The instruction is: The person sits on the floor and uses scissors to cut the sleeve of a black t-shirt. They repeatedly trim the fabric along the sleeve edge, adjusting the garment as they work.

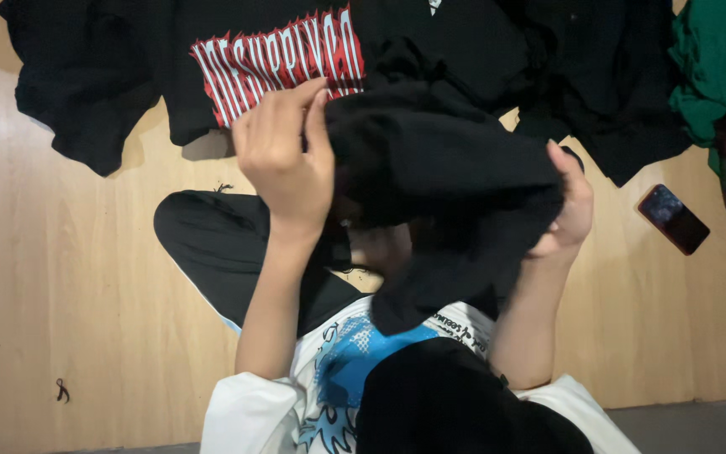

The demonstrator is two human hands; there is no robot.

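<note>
White tee w/ blue print point(342, 370) on person, nearest. Above it both hands raised: left hand point(283, 155) & right hand point(569, 210), fingers clamped on bunched black garment point(439, 168), not yet flat or folded. Beyond, on wood floor point(69, 277): black tee w/ red print point(275, 55), phone point(674, 219), green shirt point(720, 67).

We see the left hand point(283, 155) and right hand point(566, 210) raised side by side, the bunched garment point(447, 185) between them, gripped at both ends and hanging down over the lap. Behind it, a printed shirt point(275, 55) lies flat on the wooden floor point(69, 277), with more clothes point(598, 84) piled to its right. Far right: another folded shirt point(724, 67), a phone point(673, 219) on the floor just before it. Below the hands: bent leg point(220, 244) to the left, torso in a graphic tee point(338, 378) nearest us.
</note>
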